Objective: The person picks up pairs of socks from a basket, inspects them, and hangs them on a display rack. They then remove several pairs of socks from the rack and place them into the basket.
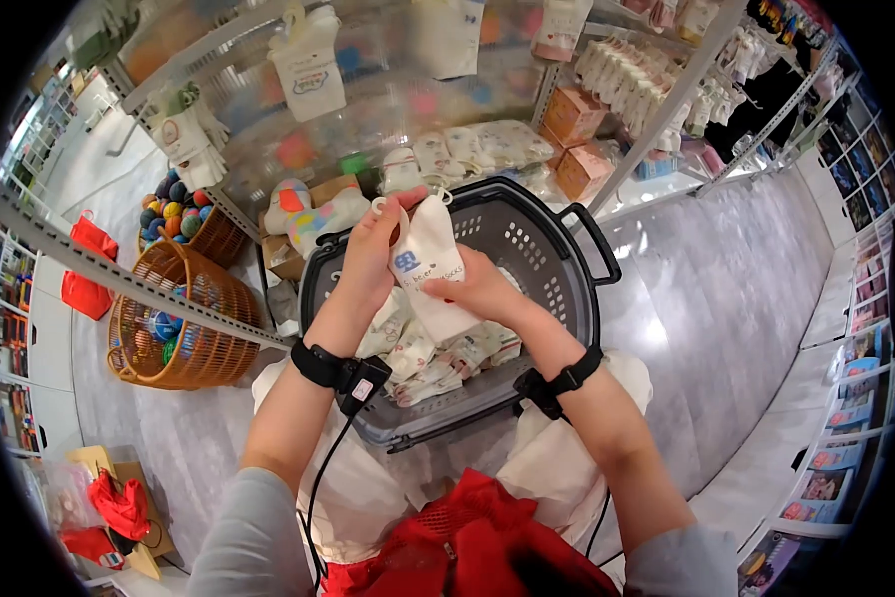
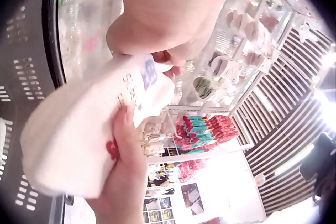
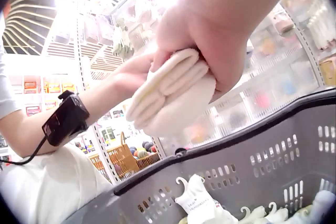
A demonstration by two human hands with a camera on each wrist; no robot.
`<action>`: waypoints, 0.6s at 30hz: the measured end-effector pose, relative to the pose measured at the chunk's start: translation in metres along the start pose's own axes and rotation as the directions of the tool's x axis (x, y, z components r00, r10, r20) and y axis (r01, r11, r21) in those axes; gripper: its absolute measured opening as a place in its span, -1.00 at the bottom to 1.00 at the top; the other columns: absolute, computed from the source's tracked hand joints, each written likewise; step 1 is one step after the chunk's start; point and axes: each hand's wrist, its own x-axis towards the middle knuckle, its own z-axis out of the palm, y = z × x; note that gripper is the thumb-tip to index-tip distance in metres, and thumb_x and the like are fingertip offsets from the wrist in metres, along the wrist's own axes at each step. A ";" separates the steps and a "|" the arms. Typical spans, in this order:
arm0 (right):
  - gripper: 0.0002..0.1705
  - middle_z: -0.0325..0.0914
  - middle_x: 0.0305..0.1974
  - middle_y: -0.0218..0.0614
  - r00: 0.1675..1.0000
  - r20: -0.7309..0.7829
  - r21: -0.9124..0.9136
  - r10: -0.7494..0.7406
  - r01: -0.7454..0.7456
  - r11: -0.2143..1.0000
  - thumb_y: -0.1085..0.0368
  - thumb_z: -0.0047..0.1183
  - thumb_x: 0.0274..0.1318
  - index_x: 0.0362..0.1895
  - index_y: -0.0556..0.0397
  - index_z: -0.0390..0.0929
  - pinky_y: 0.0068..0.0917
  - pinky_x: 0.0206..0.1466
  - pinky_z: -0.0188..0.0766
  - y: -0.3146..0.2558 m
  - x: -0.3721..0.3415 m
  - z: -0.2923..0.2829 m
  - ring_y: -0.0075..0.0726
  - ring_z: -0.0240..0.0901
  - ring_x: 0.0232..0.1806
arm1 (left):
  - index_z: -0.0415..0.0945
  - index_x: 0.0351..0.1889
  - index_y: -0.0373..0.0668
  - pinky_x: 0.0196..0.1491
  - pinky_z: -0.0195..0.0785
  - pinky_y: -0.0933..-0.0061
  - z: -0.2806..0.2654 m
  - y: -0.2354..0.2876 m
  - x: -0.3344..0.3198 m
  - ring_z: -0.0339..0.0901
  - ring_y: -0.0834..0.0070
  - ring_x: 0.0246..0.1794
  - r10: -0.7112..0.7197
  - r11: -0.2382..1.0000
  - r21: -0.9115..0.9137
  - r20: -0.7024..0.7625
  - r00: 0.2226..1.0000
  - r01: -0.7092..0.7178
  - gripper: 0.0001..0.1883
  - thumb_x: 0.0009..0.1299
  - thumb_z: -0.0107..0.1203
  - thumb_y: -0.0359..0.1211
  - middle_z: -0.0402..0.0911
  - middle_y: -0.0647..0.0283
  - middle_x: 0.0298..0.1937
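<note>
Both hands hold a folded white pair of socks [image 1: 438, 269] with a blue figure and lettering, above a grey basket. My left hand [image 1: 368, 259] pinches its upper end by the white hanger; my right hand [image 1: 482, 287] grips the lower side, thumb across the front. In the left wrist view the socks [image 2: 79, 124] slant down, with the right hand's thumb beside a red mark. The right wrist view shows the folded layers of the socks [image 3: 173, 95] under the right hand [image 3: 210, 40]. More packed white socks [image 1: 423, 363] lie in the basket [image 1: 557, 269].
Wicker baskets [image 1: 184, 338] with colourful balls stand at the left. Behind the grey basket are a shelf with bagged socks [image 1: 487, 147], orange boxes [image 1: 577, 114] and hanging white socks [image 1: 308, 65]. A metal rail [image 1: 149, 284] crosses at the left.
</note>
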 end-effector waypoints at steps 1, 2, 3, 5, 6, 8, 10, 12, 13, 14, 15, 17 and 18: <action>-0.64 0.54 -0.39 -0.26 1.000 0.020 -0.042 0.013 -0.012 0.999 0.27 0.14 -0.09 -0.21 0.22 0.43 -0.45 -0.30 0.39 -0.007 -0.006 -0.001 -0.42 0.45 -0.38 | 0.40 -0.03 -0.26 -0.07 0.30 0.56 -0.001 0.005 -0.007 0.43 0.59 -0.14 -0.027 1.000 -0.001 0.016 1.000 0.027 -0.69 0.41 -0.16 -0.26 0.49 0.27 -0.11; -0.62 0.53 -0.39 -0.29 0.999 0.035 -0.095 0.022 -0.018 0.995 0.27 0.16 -0.11 -0.20 0.21 0.43 -0.45 -0.29 0.39 -0.015 -0.010 -0.005 -0.45 0.44 -0.37 | 0.40 -0.05 -0.26 -0.10 0.31 0.57 0.005 0.007 -0.015 0.43 0.60 -0.17 -0.006 1.000 0.026 -0.014 1.000 0.007 -0.71 0.40 -0.15 -0.27 0.49 0.29 -0.13; -0.61 0.54 -0.38 -0.27 1.000 0.003 -0.067 -0.022 0.022 0.997 0.26 0.17 -0.12 -0.18 0.20 0.43 -0.45 -0.28 0.40 -0.019 -0.015 -0.006 -0.45 0.45 -0.37 | 0.41 -0.06 -0.26 -0.13 0.31 0.59 0.012 0.007 -0.027 0.43 0.62 -0.20 0.019 0.999 0.048 -0.045 0.999 -0.016 -0.72 0.40 -0.13 -0.28 0.50 0.31 -0.15; -0.58 0.54 -0.37 -0.24 0.992 -0.053 -0.005 -0.115 0.115 0.993 0.25 0.18 -0.13 -0.16 0.18 0.43 -0.46 -0.28 0.40 -0.021 -0.025 -0.001 -0.43 0.47 -0.36 | 0.42 -0.10 -0.25 -0.22 0.29 0.63 0.011 0.002 -0.048 0.41 0.68 -0.28 0.011 0.994 0.108 -0.049 0.999 -0.006 -0.75 0.38 -0.09 -0.30 0.49 0.38 -0.23; -0.59 0.54 -0.37 -0.26 0.991 -0.028 -0.084 -0.133 0.130 0.988 0.26 0.18 -0.13 -0.16 0.17 0.43 -0.48 -0.28 0.40 -0.033 -0.031 0.001 -0.45 0.47 -0.36 | 0.42 -0.12 -0.24 -0.29 0.26 0.65 0.004 0.000 -0.055 0.39 0.72 -0.33 -0.014 0.988 0.152 -0.025 1.000 0.018 -0.77 0.36 -0.06 -0.31 0.49 0.43 -0.29; -0.62 0.54 -0.36 -0.30 0.982 0.024 -0.228 -0.189 0.189 0.955 0.28 0.17 -0.11 -0.16 0.15 0.44 -0.53 -0.30 0.39 -0.065 -0.043 0.001 -0.48 0.46 -0.37 | 0.46 -0.22 -0.22 -0.38 0.20 0.69 0.006 0.022 -0.065 0.33 0.78 -0.41 0.064 0.911 0.411 -0.045 0.997 -0.040 -0.83 0.34 -0.04 -0.33 0.45 0.50 -0.40; -0.59 0.54 -0.35 -0.29 0.938 0.091 -0.277 -0.335 0.346 0.896 0.27 0.17 -0.11 -0.12 0.13 0.42 -0.52 -0.31 0.40 -0.088 -0.041 -0.003 -0.50 0.47 -0.38 | 0.49 -0.30 -0.23 -0.38 0.19 0.69 0.024 0.060 -0.064 0.30 0.80 -0.42 0.121 0.846 0.532 -0.112 0.986 -0.044 -0.86 0.33 -0.03 -0.37 0.43 0.50 -0.46; -0.55 0.54 -0.41 -0.20 0.965 0.143 -0.189 -0.219 0.244 0.951 0.19 0.18 -0.12 -0.13 0.14 0.41 -0.49 -0.35 0.41 -0.123 -0.038 -0.012 -0.48 0.50 -0.43 | 0.49 -0.34 -0.27 -0.41 0.18 0.71 0.032 0.091 -0.043 0.29 0.80 -0.46 0.205 0.751 0.631 0.056 0.977 -0.194 -0.88 0.31 -0.01 -0.40 0.44 0.49 -0.47; -0.56 0.54 -0.41 -0.23 0.963 0.126 -0.163 -0.238 0.256 0.953 0.19 0.17 -0.10 -0.13 0.15 0.41 -0.51 -0.37 0.40 -0.132 -0.031 -0.020 -0.51 0.49 -0.45 | 0.49 -0.34 -0.28 -0.42 0.18 0.72 0.051 0.118 -0.035 0.30 0.81 -0.47 0.179 0.738 0.646 0.093 0.979 -0.196 -0.88 0.30 0.00 -0.41 0.45 0.49 -0.46; -0.57 0.54 -0.41 -0.26 0.963 0.110 -0.134 -0.248 0.262 0.956 0.19 0.16 -0.09 -0.14 0.16 0.40 -0.52 -0.40 0.39 -0.143 -0.022 -0.026 -0.53 0.48 -0.48 | 0.48 -0.33 -0.28 -0.43 0.18 0.73 0.072 0.144 -0.033 0.30 0.81 -0.47 0.145 0.726 0.662 0.122 0.982 -0.189 -0.88 0.30 0.02 -0.41 0.46 0.48 -0.45; -0.58 0.53 -0.39 -0.29 0.968 0.082 -0.079 -0.236 0.242 0.967 0.21 0.13 -0.05 -0.12 0.17 0.39 -0.54 -0.40 0.39 -0.167 -0.016 -0.029 -0.53 0.47 -0.46 | 0.48 -0.32 -0.29 -0.44 0.19 0.74 0.080 0.161 -0.020 0.31 0.81 -0.47 0.165 0.726 0.648 0.163 0.973 -0.231 -0.88 0.29 0.02 -0.41 0.46 0.49 -0.44; -0.60 0.52 -0.32 -0.32 0.964 0.084 0.033 -0.252 0.250 0.968 0.26 0.06 0.02 -0.07 0.19 0.34 -0.54 -0.34 0.39 -0.203 -0.005 -0.037 -0.52 0.46 -0.39 | 0.47 -0.26 -0.31 -0.37 0.22 0.73 0.104 0.202 -0.011 0.33 0.79 -0.41 0.151 0.741 0.629 0.183 0.971 -0.234 -0.86 0.31 -0.01 -0.42 0.48 0.46 -0.39; -0.60 0.50 -0.27 -0.32 0.953 0.111 0.091 -0.280 0.271 0.958 0.28 0.02 0.05 -0.03 0.20 0.31 -0.54 -0.29 0.38 -0.213 0.001 -0.039 -0.51 0.45 -0.33 | 0.46 -0.25 -0.32 -0.33 0.23 0.72 0.108 0.216 -0.008 0.34 0.77 -0.38 0.200 0.738 0.604 0.231 0.952 -0.302 -0.85 0.31 -0.03 -0.43 0.49 0.44 -0.37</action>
